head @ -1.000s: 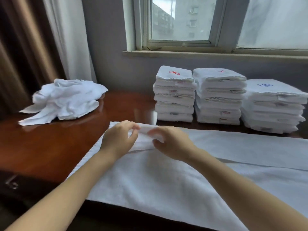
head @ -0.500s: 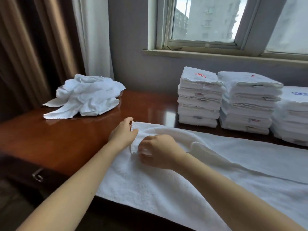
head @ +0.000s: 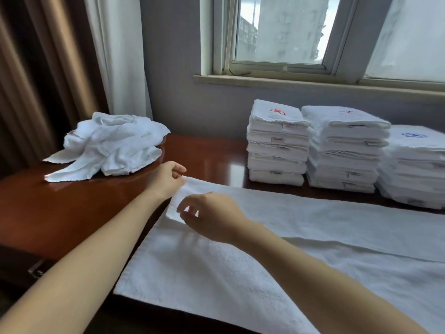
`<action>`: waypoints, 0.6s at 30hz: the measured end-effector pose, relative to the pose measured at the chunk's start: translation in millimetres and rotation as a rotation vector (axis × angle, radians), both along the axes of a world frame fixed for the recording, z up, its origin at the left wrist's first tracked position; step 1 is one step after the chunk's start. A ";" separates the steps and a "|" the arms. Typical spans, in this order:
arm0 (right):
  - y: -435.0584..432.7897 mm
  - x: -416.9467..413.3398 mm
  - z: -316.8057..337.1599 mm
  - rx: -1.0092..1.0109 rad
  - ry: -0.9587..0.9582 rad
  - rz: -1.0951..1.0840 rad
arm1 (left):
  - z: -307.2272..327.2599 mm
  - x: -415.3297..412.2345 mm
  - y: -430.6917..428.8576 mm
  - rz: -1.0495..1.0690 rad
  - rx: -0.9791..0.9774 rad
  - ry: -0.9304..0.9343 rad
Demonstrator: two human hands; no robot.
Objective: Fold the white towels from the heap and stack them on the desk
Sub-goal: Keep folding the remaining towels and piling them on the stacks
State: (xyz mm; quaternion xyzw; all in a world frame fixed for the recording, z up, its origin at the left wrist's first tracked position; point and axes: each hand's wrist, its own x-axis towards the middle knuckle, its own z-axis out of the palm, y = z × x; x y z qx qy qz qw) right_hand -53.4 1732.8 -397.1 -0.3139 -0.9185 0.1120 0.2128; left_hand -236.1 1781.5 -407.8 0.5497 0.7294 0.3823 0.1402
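The right hand (head: 214, 214) has its fingers curled down onto the left end of the towel (head: 313, 218), thumb and fingertips pinching the short edge of the folded-over top layer. Just beyond it, the left hand (head: 166, 180) pinches the far left corner of the same end between thumb and curled fingers. Both hands hold that one end, close together, the left farther from the person.

The towel lies flat on the desk (head: 72, 206) with its long axis running left to right. Nearly all its length stretches away to the right of the grip and out of frame. A lengthwise fold line shows along the middle. The next fold probably means carrying this held end rightward along that axis, and the right arm already lies over that side.

The heap (head: 110, 145) of unfolded towels sits at the desk's far left, nearer the left hand. Three stacks of folded towels stand at the far right edge under the window. The left stack (head: 277, 143) and middle stack (head: 344, 150) carry red stitching on top, the right stack (head: 414, 165) blue, none of it legible. The small tags on the folded edges are too small to read.
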 end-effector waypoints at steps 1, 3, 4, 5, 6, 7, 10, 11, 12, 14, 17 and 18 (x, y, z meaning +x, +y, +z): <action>0.9 5.0 -1.5 0.004 0.011 -0.013 | -1.9 1.1 -0.5 0.013 -0.006 0.031; 6.4 18.7 -2.2 0.034 0.050 -0.073 | -5.4 8.9 -2.3 0.046 0.018 0.091; 10.7 27.4 -2.0 0.043 0.076 -0.122 | -6.5 15.7 -4.1 0.052 0.049 0.119; 15.8 37.6 -1.8 0.046 0.106 -0.175 | -7.0 24.5 -6.9 0.042 0.086 0.148; 21.4 49.1 -2.2 0.047 0.131 -0.224 | -7.3 34.9 -10.4 0.014 0.121 0.176; 27.9 61.1 -3.0 0.049 0.134 -0.269 | -7.1 46.7 -14.4 -0.037 0.145 0.206; 44.2 93.6 -13.5 0.042 -0.059 -0.395 | -14.2 84.6 -26.4 -0.277 0.086 0.282; 47.3 101.0 -19.4 0.016 -0.151 -0.411 | -19.6 95.3 -29.7 -0.333 0.011 0.321; 48.8 106.2 -26.2 -0.017 -0.223 -0.401 | -26.1 103.1 -32.1 -0.369 -0.074 0.389; 48.4 111.5 -39.6 -0.087 -0.278 -0.353 | -37.4 109.0 -33.2 -0.379 -0.200 0.557; 48.6 114.1 -48.6 -0.093 -0.242 -0.353 | -41.8 102.0 -32.7 -0.319 -0.252 0.640; 46.9 114.7 -48.9 -0.072 -0.220 -0.354 | -41.8 98.6 -33.6 -0.304 -0.266 0.645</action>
